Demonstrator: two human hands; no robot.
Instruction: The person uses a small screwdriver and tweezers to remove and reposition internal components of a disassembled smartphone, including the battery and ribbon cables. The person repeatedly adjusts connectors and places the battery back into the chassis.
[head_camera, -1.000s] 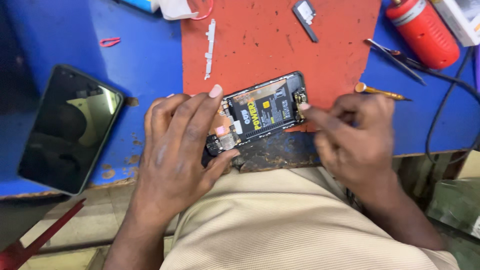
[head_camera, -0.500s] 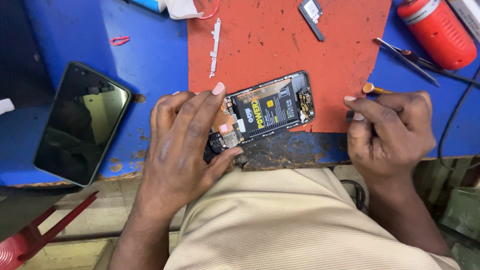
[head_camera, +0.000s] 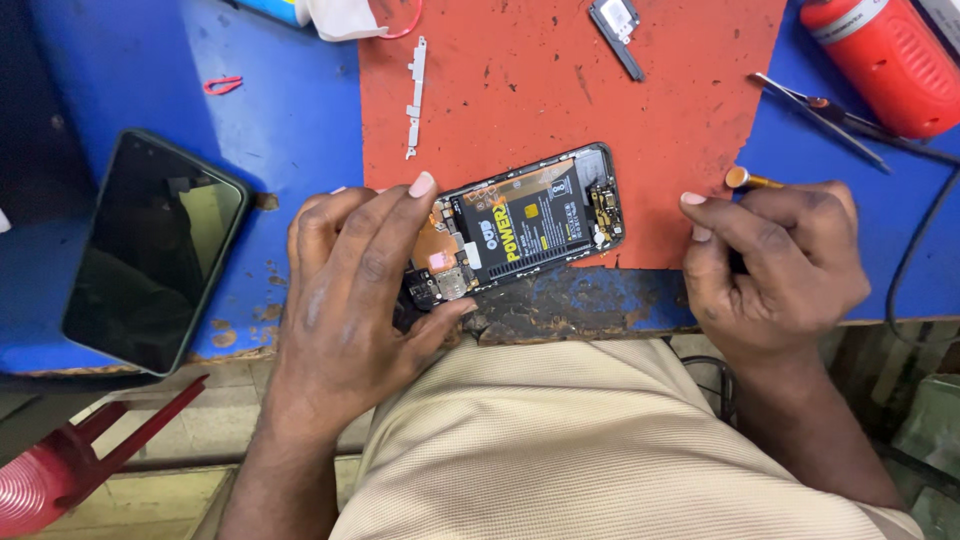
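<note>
Far left there's a dark phone (head_camera: 150, 250) lying face up on the blue bench (head_camera: 300, 150). Left hand (head_camera: 345, 300) pinches the near-left end of the opened phone (head_camera: 520, 225), forefinger over the top edge, thumb underneath. Its long axis runs left-right, tilted up to the right, on the red mat (head_camera: 560, 90). Right hand (head_camera: 775, 265) sits just off its right end, curled around a small screwdriver (head_camera: 745, 180).

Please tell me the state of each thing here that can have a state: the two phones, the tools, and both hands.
opened phone: back cover off, battery and boards exposed, lying flat.
second phone: closed, screen dark, lying flat.
left hand: gripping the opened phone's end.
right hand: closed around a small tool, off the phone.
tweezers: lying unused.
red cylinder: on its side.
</note>
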